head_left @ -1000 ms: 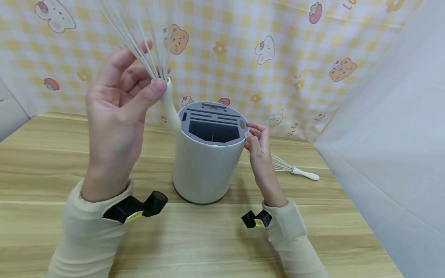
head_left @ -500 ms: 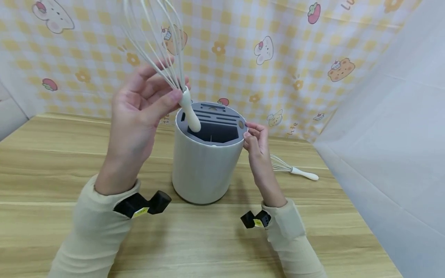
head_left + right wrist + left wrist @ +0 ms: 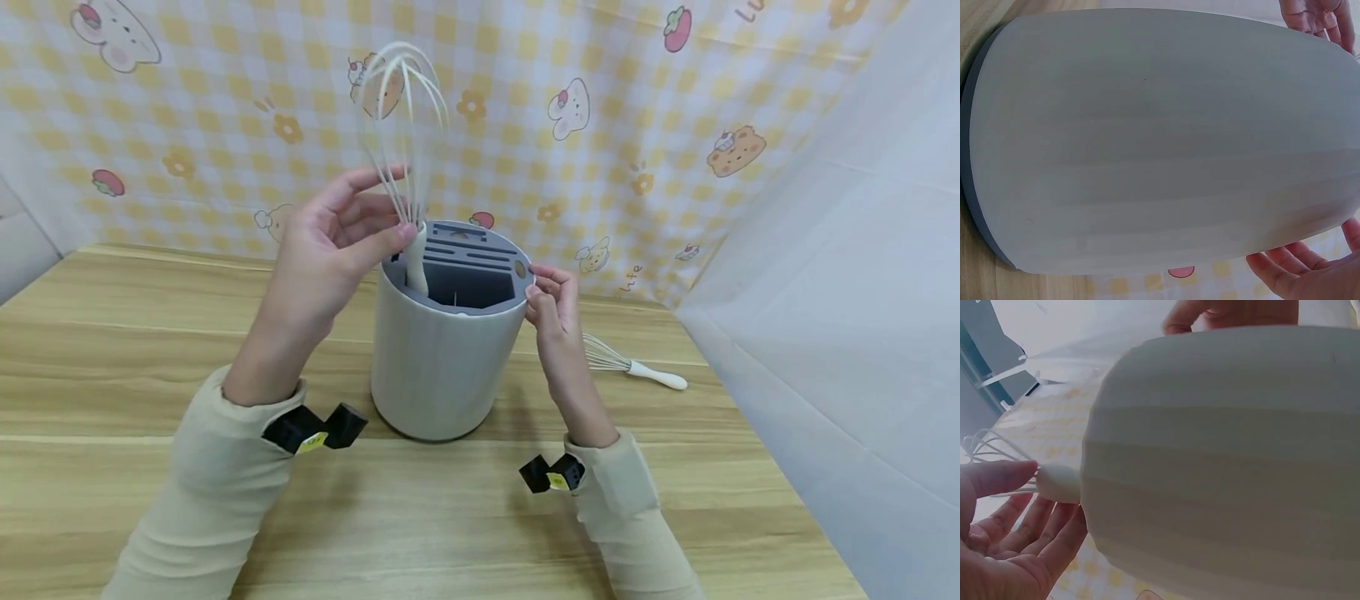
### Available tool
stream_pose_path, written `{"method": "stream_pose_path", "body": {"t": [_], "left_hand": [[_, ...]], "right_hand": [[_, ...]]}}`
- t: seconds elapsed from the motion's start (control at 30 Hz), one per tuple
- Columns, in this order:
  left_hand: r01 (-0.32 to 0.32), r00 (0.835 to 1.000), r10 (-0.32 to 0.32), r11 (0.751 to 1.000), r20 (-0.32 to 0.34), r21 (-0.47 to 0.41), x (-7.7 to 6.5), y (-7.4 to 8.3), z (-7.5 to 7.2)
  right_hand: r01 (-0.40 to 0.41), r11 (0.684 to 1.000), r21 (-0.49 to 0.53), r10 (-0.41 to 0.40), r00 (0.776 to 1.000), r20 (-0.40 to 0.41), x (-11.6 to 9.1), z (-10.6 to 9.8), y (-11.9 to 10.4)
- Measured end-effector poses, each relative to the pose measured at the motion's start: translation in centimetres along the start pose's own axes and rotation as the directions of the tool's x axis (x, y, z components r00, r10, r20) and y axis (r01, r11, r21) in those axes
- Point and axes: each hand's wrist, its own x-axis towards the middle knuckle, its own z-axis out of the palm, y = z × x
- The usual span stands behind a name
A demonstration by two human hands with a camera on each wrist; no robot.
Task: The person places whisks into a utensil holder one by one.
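Note:
In the head view my left hand (image 3: 330, 237) pinches a white whisk (image 3: 417, 258) where its wires meet the handle. The whisk stands nearly upright, wires up, with its handle end inside the large front opening of a white utensil holder (image 3: 442, 367). A grey slotted lid (image 3: 472, 250) tops the holder. My right hand (image 3: 555, 317) holds the holder's right rim between thumb and fingers. In the left wrist view the whisk's handle (image 3: 1060, 482) passes behind the rim, its lower end hidden. The right wrist view has the holder's wall (image 3: 1160, 144) filling most of it.
A second, smaller whisk (image 3: 652, 373) lies on the wooden table (image 3: 420, 517) to the right of the holder, partly behind my right hand. Behind the table hangs a yellow checked curtain (image 3: 480, 150). A pale sheet (image 3: 847, 250) stands along the right side.
My left hand has moved right and down with the whisk, whose handle has gone from beside the holder into its front opening and turned more upright. The right hand has stayed on the rim.

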Motion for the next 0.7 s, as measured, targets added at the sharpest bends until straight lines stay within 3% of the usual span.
{"method": "stream_pose_path", "body": {"t": [0.27,0.7], "left_hand": [[0.063,0.998,-0.066,0.98,0.009,0.189,0.05,-0.21,-0.2],[0.016,0.996,-0.037,0.969,0.08,0.248,0.08,-0.34,-0.02]], "right_hand": [[-0.007,1.0,-0.004,0.007,1.0,-0.009,-0.02,0.04,-0.08],[-0.015,1.0,-0.009,0.015,1.0,-0.006,-0.13,0.08,-0.24]]}}
